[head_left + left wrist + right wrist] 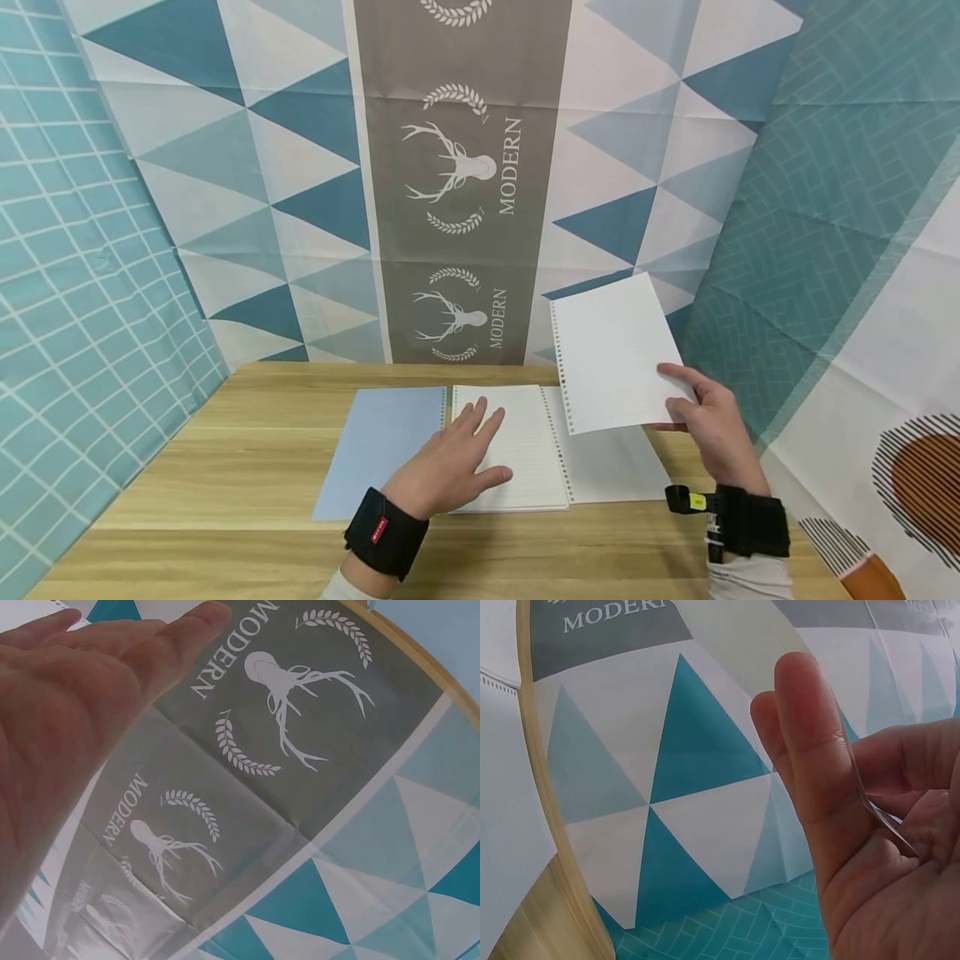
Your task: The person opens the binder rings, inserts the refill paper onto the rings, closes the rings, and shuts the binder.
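Observation:
My right hand (716,421) pinches a loose white lined sheet (618,354) by its right edge, between thumb and fingers. The sheet is raised and tilted, with punched holes along its left side. In the right wrist view the fingers (810,742) and thumb close on the thin paper. My left hand (453,462) has its fingers spread over a stack of lined loose-leaf paper (525,450); whether it touches the stack I cannot tell. In the left wrist view its fingers (180,645) look extended and hold nothing.
A pale blue punched cover (382,450) lies left of the stack. To the right, partly under the raised sheet, is a plain greyish-white sheet (615,471). All lie on a wooden table (247,467). A patterned cloth backdrop (450,167) stands behind the table.

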Demonstrator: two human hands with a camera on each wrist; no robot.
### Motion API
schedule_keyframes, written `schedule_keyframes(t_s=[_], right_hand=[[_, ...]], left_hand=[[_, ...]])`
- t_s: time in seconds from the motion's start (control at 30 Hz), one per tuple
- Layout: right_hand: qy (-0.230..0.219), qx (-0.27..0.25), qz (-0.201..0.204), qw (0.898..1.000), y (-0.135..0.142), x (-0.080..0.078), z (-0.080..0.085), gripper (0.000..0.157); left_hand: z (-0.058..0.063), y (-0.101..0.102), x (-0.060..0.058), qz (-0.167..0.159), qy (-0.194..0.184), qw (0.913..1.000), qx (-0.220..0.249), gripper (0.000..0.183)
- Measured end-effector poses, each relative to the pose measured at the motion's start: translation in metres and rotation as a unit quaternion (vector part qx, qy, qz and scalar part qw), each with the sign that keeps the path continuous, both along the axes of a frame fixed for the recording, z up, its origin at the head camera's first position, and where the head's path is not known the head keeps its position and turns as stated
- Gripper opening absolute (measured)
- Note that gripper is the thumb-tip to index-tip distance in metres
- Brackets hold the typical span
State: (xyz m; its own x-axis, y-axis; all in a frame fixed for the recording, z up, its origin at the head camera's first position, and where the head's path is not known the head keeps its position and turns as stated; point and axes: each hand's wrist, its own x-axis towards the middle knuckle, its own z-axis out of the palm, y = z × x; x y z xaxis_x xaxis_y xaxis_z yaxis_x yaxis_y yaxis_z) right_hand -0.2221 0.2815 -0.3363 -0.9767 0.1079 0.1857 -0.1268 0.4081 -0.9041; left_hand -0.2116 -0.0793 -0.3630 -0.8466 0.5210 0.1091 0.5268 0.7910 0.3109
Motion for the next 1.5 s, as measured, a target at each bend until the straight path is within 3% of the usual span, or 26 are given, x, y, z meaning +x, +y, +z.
schedule_keyframes(t_s=[1.5], right_hand=[[-0.009, -0.02, 0.017, 1.0, -0.011, -0.006, -0.003, 0.055]], left_hand=[[-0.008, 0.011, 0.002, 0.003, -0.009, 0.9992, -0.039, 0.077]])
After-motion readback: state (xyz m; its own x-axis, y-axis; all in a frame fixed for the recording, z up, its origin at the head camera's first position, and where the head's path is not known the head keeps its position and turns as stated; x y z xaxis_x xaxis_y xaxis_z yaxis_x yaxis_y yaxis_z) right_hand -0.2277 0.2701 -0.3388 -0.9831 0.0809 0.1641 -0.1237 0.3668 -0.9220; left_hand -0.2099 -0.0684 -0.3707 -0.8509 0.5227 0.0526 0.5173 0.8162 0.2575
